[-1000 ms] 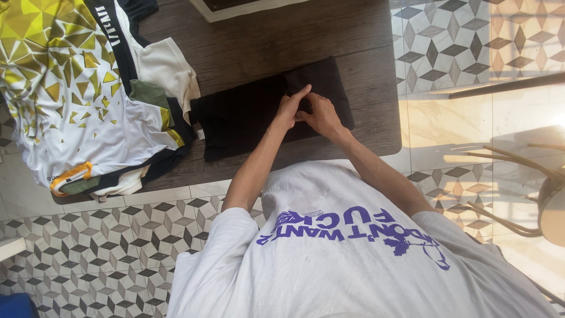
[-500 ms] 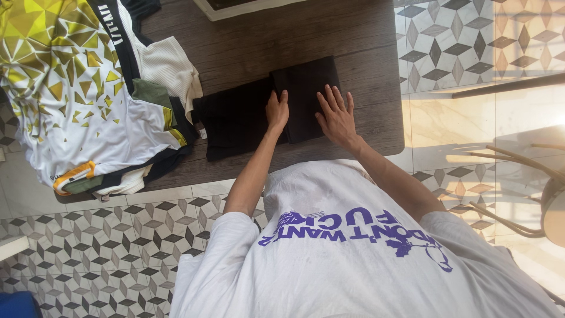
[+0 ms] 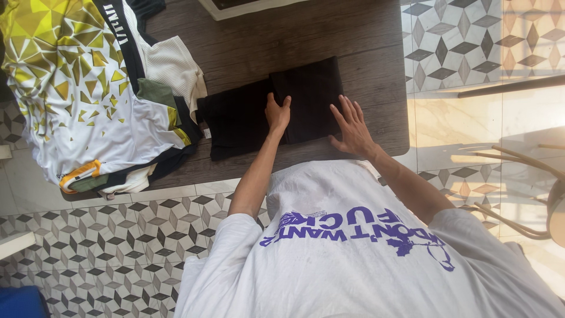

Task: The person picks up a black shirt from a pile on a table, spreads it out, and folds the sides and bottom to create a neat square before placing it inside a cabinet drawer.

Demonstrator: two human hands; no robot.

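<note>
Two hands on one black folded garment (image 3: 276, 109), which lies mid-table on the dark wooden table (image 3: 365, 35), just right of the clothes pile.

Left hand (image 3: 277, 113): fingers curled over the edge of the upper fold, looks like a light pinch on that flap; from this angle I can't tell how firmly it grips. Right hand (image 3: 353, 125): flat, fingers spread wide, holding nothing, resting at the garment's right edge, partly on bare wood.

Risks as I see them:
- Top fold is only held at one edge. If the left hand lifts or drags, the flap could spring open or skew off the layer below.
- Right palm sits mostly off the cloth, so it pins little; the whole garment may slide on the smooth tabletop.
- Garment's left end touches the pile of white and yellow patterned jerseys (image 3: 88, 88). A push leftward could snag that pile, part of which already overhangs the near table edge, above the tiled floor (image 3: 106, 247).

Containers: none in view. White-framed flat object (image 3: 247, 6) at the far edge is cropped; can't identify it.
</note>
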